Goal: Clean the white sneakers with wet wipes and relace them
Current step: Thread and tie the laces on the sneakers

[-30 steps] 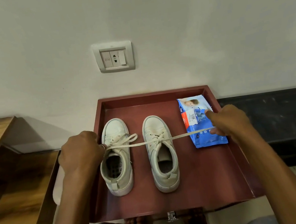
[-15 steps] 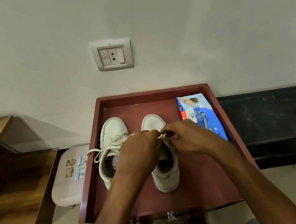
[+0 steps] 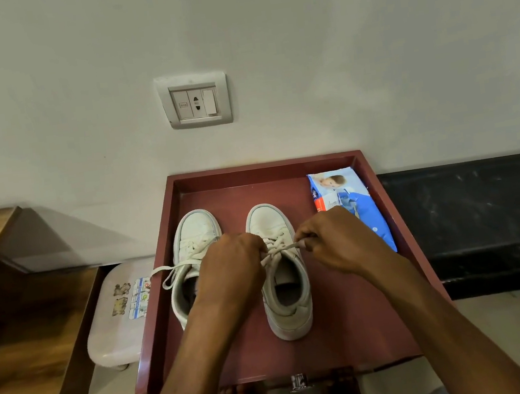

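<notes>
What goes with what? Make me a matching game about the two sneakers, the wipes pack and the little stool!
Things:
1. right sneaker
2. left sneaker
3. wipes pack
4. stool

Places and states:
A. on the floor, left of the tray
B. its lace pinched by the left hand and the right hand
C. far right corner of the tray
D. its loose lace reaches the tray's left rim

Pairs: 1-B, 2-D, 3-C, 4-A.

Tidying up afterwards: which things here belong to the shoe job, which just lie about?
Job: white sneaker being tied, other white sneaker, flat white lace, left hand, right hand, blue wet-wipe packet, red tray.
Idle: pale plastic stool, grey wall socket, wooden shelf.
</notes>
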Motion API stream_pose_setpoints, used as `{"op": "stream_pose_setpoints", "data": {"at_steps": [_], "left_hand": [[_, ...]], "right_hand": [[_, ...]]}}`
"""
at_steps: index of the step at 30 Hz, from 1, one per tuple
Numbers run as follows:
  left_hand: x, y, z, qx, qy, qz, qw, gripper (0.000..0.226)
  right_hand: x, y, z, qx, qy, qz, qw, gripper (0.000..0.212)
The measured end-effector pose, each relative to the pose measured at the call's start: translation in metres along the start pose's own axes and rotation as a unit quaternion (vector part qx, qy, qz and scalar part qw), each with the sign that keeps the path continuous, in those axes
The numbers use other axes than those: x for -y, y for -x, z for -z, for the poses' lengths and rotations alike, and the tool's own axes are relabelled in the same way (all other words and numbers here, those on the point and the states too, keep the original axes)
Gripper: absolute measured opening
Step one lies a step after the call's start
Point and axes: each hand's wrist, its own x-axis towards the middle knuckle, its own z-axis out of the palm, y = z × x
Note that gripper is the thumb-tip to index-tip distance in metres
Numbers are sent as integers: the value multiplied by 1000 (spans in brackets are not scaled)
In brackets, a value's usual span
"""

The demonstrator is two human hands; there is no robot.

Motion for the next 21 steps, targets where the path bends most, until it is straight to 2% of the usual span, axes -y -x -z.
{"op": "stream_pose_setpoints", "data": {"at_steps": [4, 7, 10, 12, 16, 21], "left_hand": [[4, 1, -3, 10, 21, 12, 1000, 23], [11, 1, 0, 57, 32, 12, 998, 11], [11, 4, 13, 103, 32, 17, 994, 36], [9, 2, 23, 108, 88, 27, 990, 44], [6, -2, 33, 63, 206, 20, 976, 35], [1, -6, 20, 69, 369, 78, 924, 22]], "right_hand": [[-4, 1, 2, 13, -35, -9, 999, 16], [-11, 5, 2, 37, -23, -24, 999, 16], [-13, 6, 7, 38, -3, -40, 998, 29], [-9, 5, 15, 32, -93, -59, 993, 34], [6, 7, 20, 45, -325, -94, 940, 27], [19, 7, 11, 18, -458, -122, 880, 18]]}}
